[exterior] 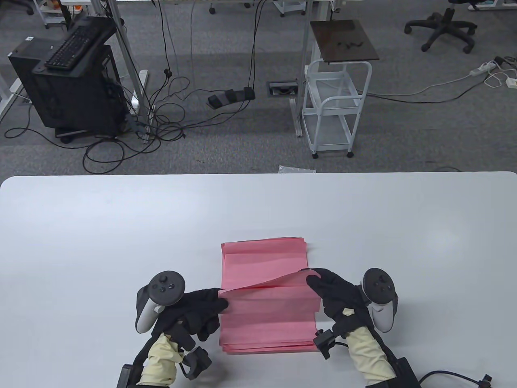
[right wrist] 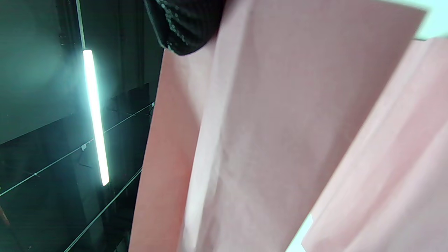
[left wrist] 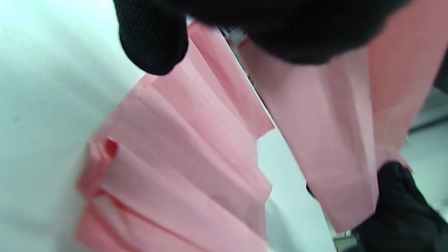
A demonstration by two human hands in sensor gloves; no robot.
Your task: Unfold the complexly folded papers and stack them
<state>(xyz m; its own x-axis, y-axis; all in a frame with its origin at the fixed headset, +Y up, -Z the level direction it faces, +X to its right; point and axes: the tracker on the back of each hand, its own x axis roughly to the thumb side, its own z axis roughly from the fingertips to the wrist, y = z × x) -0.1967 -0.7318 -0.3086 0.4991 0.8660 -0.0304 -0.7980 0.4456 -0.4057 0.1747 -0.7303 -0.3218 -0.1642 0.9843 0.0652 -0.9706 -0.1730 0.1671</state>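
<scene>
Matt creased pink paper, smooth white table

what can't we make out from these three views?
- Sheet count in the pink stack: table view, edges too fine to tell.
- Left hand grip on the lifted pink sheet: left wrist view blurred, table view hides the fingertips under paper.
- Right hand fingertips: right wrist view filled by paper.
- Table near edge: cut off.

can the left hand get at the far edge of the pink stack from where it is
Probably yes: the left hand grips the lifted sheet at the stack's left edge, and bare table lies beside it.
</scene>
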